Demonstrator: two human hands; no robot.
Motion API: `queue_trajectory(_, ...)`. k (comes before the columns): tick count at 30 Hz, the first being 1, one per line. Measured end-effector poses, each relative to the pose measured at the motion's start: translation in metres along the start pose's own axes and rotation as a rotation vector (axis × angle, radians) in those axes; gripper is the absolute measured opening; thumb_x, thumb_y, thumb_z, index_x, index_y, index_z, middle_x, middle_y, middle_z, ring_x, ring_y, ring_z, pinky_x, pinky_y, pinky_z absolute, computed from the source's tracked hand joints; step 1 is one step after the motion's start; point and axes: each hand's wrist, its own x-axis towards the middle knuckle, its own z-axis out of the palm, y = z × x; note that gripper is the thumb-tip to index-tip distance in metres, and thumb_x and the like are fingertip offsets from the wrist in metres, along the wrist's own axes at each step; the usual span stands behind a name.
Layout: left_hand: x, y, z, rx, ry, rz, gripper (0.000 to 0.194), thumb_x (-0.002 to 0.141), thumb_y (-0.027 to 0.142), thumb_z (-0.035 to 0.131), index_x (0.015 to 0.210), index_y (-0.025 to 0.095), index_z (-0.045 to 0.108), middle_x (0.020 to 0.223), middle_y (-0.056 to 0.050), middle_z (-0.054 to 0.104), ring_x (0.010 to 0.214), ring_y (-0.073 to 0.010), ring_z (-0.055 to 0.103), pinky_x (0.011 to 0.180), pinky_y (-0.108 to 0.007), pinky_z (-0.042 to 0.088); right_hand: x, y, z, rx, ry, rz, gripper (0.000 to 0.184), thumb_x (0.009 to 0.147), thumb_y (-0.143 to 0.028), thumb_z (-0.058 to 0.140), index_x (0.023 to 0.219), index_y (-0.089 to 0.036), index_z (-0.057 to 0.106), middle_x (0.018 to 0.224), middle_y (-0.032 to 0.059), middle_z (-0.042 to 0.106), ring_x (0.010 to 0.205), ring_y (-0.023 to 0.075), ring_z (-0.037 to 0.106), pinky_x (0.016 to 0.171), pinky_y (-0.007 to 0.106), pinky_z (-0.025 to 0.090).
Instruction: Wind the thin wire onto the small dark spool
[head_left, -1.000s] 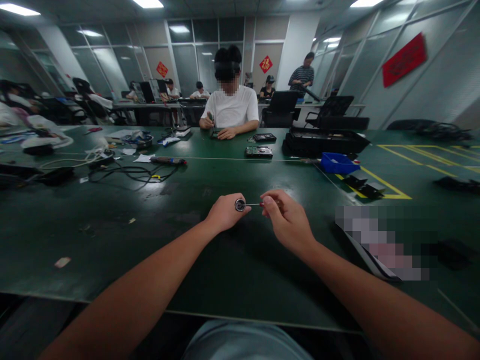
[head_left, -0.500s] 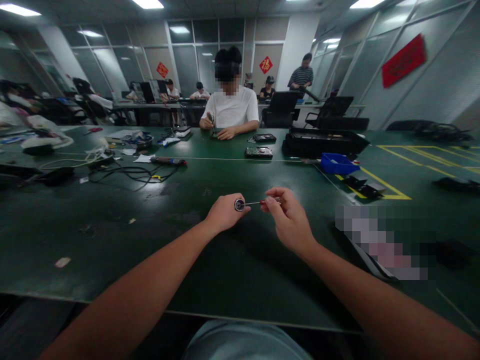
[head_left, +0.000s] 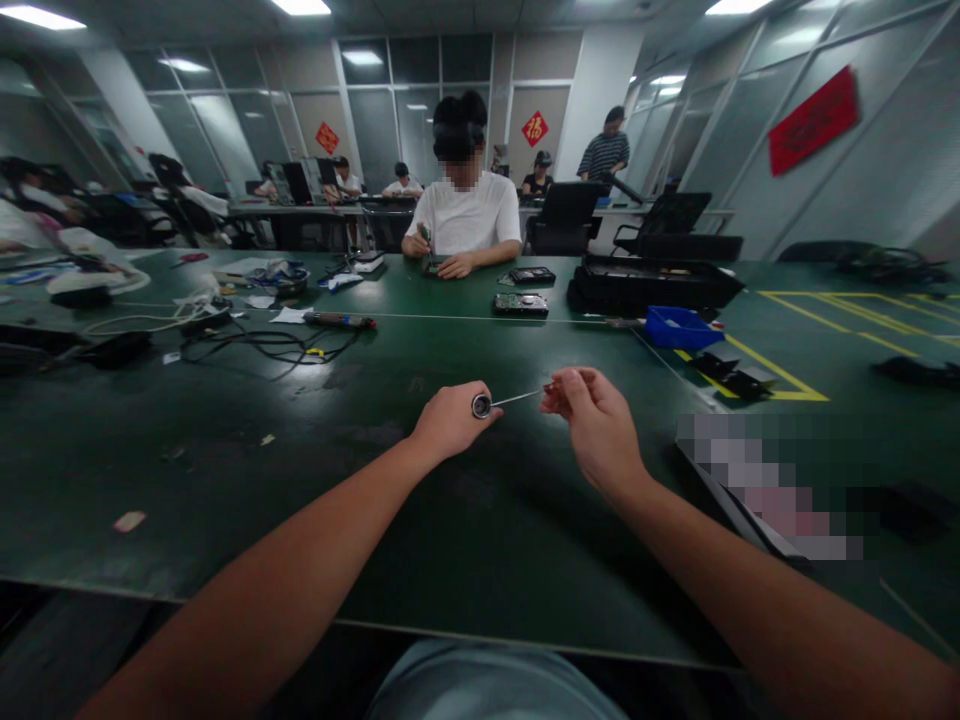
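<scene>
My left hand (head_left: 452, 418) is closed around a small round part (head_left: 481, 406) with a dark hollow end and a shiny metal rim. Most of this part is hidden in the fist. My right hand (head_left: 592, 425) pinches a thin screwdriver, its fingers covering most of the handle. The bare metal shaft (head_left: 517, 399) slants down leftward from those fingers to the side of the round part. Whether the tip sits inside it or only touches it, I cannot tell. Both hands are above the green table (head_left: 360, 540).
Circuit-board-like drives (head_left: 520, 304) lie ahead, near a person in white (head_left: 469, 215) working opposite. To the right are a blue bin (head_left: 681, 328), black blocks (head_left: 731, 375) and a long black case (head_left: 652, 285). Black cables (head_left: 262, 350) and a grey-red tool (head_left: 341, 320) lie left.
My right hand has drawn away to the right, and more of the shaft shows between the hands. The red handle is now mostly covered by fingers. My left hand keeps its grip.
</scene>
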Motion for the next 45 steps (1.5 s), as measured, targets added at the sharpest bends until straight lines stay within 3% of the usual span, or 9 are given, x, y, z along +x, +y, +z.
queue_trajectory(5, -0.002, 0.004, -0.001, -0.059, 0.019, 0.01, 0.022, 0.086, 0.043, 0.063, 0.081, 0.022, 0.06, 0.077, 0.0, 0.066, 0.069, -0.0147, 0.058, 0.06, -0.026, 0.034, -0.01, -0.009, 0.001, -0.209, -0.11, -0.109, 0.022, 0.095, -0.04, 0.055, 0.098, -0.02, 0.061, 0.085, 0.0039, 0.068, 0.076, 0.0171, 0.067, 0.075, 0.035, 0.055)
queue_trajectory(11, -0.001, 0.009, 0.002, -0.127, 0.019, -0.018, 0.021, 0.084, 0.041, 0.065, 0.078, 0.021, 0.059, 0.074, 0.002, 0.065, 0.067, -0.0132, 0.055, 0.059, -0.026, 0.033, -0.016, -0.015, -0.001, -0.402, -0.145, -0.204, 0.024, 0.096, -0.041, 0.053, 0.104, -0.021, 0.062, 0.088, 0.0049, 0.073, 0.08, 0.0187, 0.071, 0.074, 0.034, 0.055)
queue_trajectory(17, -0.001, 0.01, 0.004, -0.128, 0.006, -0.018, 0.023, 0.085, 0.043, 0.062, 0.078, 0.021, 0.06, 0.074, 0.001, 0.064, 0.067, -0.0133, 0.055, 0.059, -0.025, 0.033, -0.018, -0.024, -0.005, -0.695, -0.132, -0.323, 0.026, 0.084, -0.046, 0.069, 0.084, -0.021, 0.067, 0.073, 0.0016, 0.071, 0.063, 0.0166, 0.066, 0.059, 0.029, 0.046)
queue_trajectory(22, -0.001, 0.01, 0.006, -0.134, -0.004, -0.003, 0.022, 0.084, 0.043, 0.063, 0.078, 0.021, 0.06, 0.072, 0.002, 0.064, 0.065, -0.0128, 0.054, 0.058, -0.025, 0.033, -0.019, -0.024, -0.006, -0.643, -0.243, -0.337, 0.015, 0.096, -0.031, 0.052, 0.103, -0.02, 0.059, 0.085, 0.0036, 0.071, 0.075, 0.0167, 0.068, 0.065, 0.028, 0.048)
queue_trajectory(27, 0.001, 0.011, 0.007, -0.125, -0.015, -0.014, 0.023, 0.084, 0.044, 0.062, 0.078, 0.021, 0.061, 0.073, 0.001, 0.064, 0.065, -0.0128, 0.054, 0.057, -0.026, 0.032, -0.021, -0.026, -0.007, -0.614, -0.366, -0.368, 0.014, 0.098, -0.031, 0.048, 0.099, -0.021, 0.058, 0.083, 0.0024, 0.066, 0.075, 0.0159, 0.064, 0.068, 0.029, 0.048)
queue_trajectory(33, 0.0, 0.012, 0.004, -0.136, 0.001, -0.037, 0.022, 0.085, 0.042, 0.063, 0.078, 0.021, 0.059, 0.074, 0.001, 0.065, 0.066, -0.0131, 0.055, 0.057, -0.026, 0.033, -0.021, -0.019, -0.004, -0.431, -0.215, -0.211, 0.021, 0.096, -0.039, 0.051, 0.107, -0.022, 0.059, 0.093, 0.0056, 0.068, 0.086, 0.02, 0.068, 0.075, 0.034, 0.052)
queue_trajectory(37, -0.002, 0.015, -0.002, -0.085, 0.035, -0.001, 0.02, 0.086, 0.04, 0.062, 0.082, 0.021, 0.061, 0.077, -0.001, 0.067, 0.069, -0.0144, 0.058, 0.06, -0.026, 0.036, -0.008, -0.009, -0.004, -0.123, -0.133, -0.009, 0.026, 0.092, -0.045, 0.057, 0.096, -0.02, 0.064, 0.087, 0.0048, 0.068, 0.08, 0.0191, 0.068, 0.079, 0.037, 0.056)
queue_trajectory(40, -0.001, 0.014, -0.005, -0.026, 0.034, 0.037, 0.021, 0.087, 0.042, 0.061, 0.085, 0.021, 0.063, 0.077, -0.002, 0.067, 0.069, -0.015, 0.058, 0.061, -0.027, 0.036, 0.004, -0.002, -0.008, 0.07, -0.024, 0.122, 0.027, 0.09, -0.047, 0.058, 0.087, -0.02, 0.06, 0.076, 0.0021, 0.063, 0.069, 0.0168, 0.065, 0.07, 0.036, 0.058)
queue_trajectory(45, 0.002, 0.008, -0.003, -0.009, 0.013, 0.018, 0.019, 0.086, 0.04, 0.063, 0.083, 0.021, 0.063, 0.076, -0.002, 0.067, 0.069, -0.0155, 0.059, 0.061, -0.027, 0.035, 0.007, 0.001, -0.011, -0.075, -0.008, -0.026, 0.025, 0.091, -0.046, 0.057, 0.091, -0.021, 0.062, 0.08, 0.0019, 0.065, 0.071, 0.0157, 0.064, 0.072, 0.035, 0.056)
